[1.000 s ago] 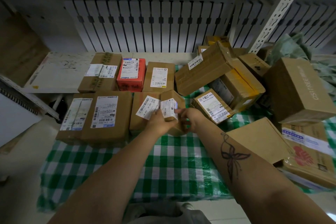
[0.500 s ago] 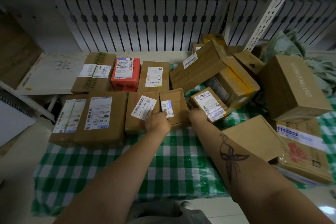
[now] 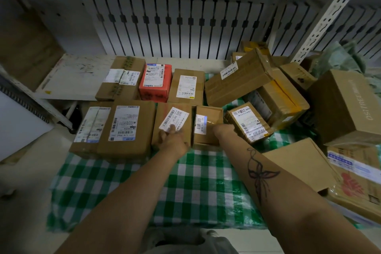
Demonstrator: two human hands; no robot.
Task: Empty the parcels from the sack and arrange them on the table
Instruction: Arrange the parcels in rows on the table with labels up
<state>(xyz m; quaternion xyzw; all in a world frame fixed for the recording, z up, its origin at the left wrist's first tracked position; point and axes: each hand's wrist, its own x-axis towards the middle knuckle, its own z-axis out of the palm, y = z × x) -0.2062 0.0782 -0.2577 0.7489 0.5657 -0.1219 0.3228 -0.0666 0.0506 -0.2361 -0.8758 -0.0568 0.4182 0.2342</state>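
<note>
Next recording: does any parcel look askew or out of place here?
Yes. The long brown box right of the back row sits tilted, one end raised and leaning on the yellow-taped box instead of lying flat on the table.

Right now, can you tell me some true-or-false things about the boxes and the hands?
1. The red box sits in the back row. True.
2. The cloth is blue and white. False: it has green and white checks.
3. The left hand touches the box with the tilted label. True.
4. The right hand holds a box up in the air. False: it is down beside the small box, which lies on the cloth.
</note>
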